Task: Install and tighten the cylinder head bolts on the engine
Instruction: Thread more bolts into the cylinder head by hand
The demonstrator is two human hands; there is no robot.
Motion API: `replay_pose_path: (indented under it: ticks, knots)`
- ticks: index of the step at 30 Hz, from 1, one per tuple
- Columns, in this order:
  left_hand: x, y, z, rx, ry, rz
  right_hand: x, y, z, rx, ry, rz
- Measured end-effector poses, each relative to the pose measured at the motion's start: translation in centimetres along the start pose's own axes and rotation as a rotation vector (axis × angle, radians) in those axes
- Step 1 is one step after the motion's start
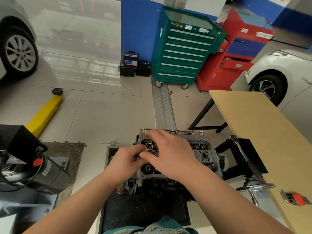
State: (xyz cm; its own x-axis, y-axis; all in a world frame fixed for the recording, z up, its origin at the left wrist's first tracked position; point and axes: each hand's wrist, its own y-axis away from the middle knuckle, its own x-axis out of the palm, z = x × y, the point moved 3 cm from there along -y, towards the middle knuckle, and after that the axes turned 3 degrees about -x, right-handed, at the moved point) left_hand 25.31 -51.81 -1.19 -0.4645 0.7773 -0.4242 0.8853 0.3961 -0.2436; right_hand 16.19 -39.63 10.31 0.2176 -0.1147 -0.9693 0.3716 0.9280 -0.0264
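Engine [205,156] is sitting on its stand, low centre, left of the table [253,125]. Both hands are meeting over it: left hand [125,160] and right hand [170,154] are pinching a socket [149,147].

Floor: you stand on a glossy tiled floor [104,112] with a ribbed metal strip [163,105] running away from you.
On the floor: green tool cabinet [184,48] on castors, red cabinet [233,53] just beside it, black batteries [130,65] by the blue wall, yellow lift arm [45,114] to your left.
Table: wooden table [253,125] at your right.
On the table: a small orange-and-metal tool [294,198], blurred.
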Motion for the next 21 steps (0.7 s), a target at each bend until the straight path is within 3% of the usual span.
replay_pose_path:
  ticks: [3, 6, 9, 15, 18, 21]
  knots:
    - [-0.3, 0.1, 0.0, 0.039, 0.017, 0.108, -0.2, 0.3, -0.1, -0.111, -0.115, 0.096]
    - [0.0, 0.2, -0.4, 0.016, 0.099, 0.124, 0.0, 0.0, -0.2, 0.019, -0.053, 0.047]
    - [0.1, 0.2, -0.8, 0.01, 0.064, 0.029, 0.1, -0.2, 0.0, 0.121, 0.146, -0.011]
    - [-0.1, 0.1, -0.4, 0.0, 0.032, 0.126, -0.2, 0.6, 0.1, -0.177, -0.055, 0.112]
    - [0.2, 0.1, -1.0, 0.002, 0.101, 0.143, 0.1, 0.2, -0.1, -0.012, -0.022, 0.054]
    - [0.2, 0.2, -1.2, -0.039, 0.103, 0.018, 0.4, -0.2, -0.3, 0.131, 0.165, -0.003]
